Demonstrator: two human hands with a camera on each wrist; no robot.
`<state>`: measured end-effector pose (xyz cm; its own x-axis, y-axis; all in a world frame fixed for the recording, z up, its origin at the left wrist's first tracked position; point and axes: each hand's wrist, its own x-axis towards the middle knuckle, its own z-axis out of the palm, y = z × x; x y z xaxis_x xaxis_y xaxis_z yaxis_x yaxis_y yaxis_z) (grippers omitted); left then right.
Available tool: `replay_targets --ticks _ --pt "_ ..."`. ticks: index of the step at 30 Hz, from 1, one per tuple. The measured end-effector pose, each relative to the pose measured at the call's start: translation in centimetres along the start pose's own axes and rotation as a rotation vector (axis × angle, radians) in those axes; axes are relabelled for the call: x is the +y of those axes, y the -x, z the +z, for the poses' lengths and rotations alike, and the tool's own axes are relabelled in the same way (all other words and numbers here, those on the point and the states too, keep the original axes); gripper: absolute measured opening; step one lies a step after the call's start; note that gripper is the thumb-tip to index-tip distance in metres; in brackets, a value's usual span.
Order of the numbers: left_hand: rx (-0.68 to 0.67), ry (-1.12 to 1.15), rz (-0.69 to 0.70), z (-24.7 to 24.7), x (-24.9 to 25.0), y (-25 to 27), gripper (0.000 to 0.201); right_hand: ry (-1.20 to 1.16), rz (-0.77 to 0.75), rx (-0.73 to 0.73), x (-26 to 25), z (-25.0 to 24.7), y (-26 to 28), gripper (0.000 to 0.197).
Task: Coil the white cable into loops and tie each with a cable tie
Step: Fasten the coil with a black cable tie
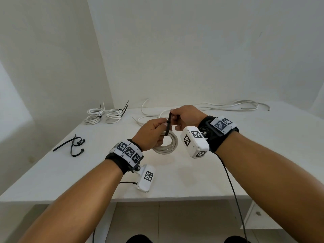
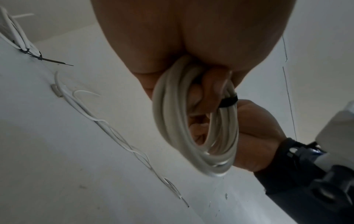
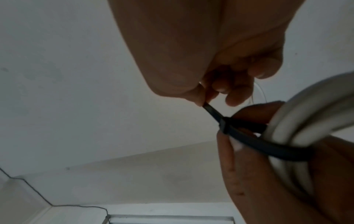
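Note:
My left hand (image 1: 152, 132) grips a coil of white cable (image 1: 167, 145) just above the white table (image 1: 175, 181), its fingers curled through the loops (image 2: 191, 121). A black cable tie (image 1: 168, 124) wraps the top of the coil, and its head (image 3: 223, 125) sits at my left thumb. My right hand (image 1: 185, 115) pinches the tie's free tail (image 3: 210, 111) between thumb and forefinger, above and right of the coil. The tie's band (image 3: 268, 149) still hangs slack around the strands.
Two tied white coils (image 1: 94, 115) (image 1: 114, 114) lie at the table's back left. Spare black cable ties (image 1: 73, 145) rest at the left. Loose white cable (image 1: 233, 106) runs along the back edge. The table stands in a wall corner.

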<state>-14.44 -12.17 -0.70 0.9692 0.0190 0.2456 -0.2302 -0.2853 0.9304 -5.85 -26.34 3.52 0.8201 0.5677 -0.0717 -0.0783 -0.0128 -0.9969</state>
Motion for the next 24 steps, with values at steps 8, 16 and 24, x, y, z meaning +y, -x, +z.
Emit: replay_targets --ticks 8,16,24 --pt "0.098 0.128 0.014 0.1 -0.2 0.7 0.035 -0.063 0.037 -0.064 1.2 1.5 0.6 0.019" --pt "0.185 0.194 -0.078 0.5 0.1 0.6 0.029 0.12 -0.093 0.113 0.7 0.1 -0.4 0.019" --pt "0.063 0.043 -0.078 -0.6 -0.7 1.6 0.013 0.243 -0.112 0.103 1.9 1.0 -1.4 0.022"
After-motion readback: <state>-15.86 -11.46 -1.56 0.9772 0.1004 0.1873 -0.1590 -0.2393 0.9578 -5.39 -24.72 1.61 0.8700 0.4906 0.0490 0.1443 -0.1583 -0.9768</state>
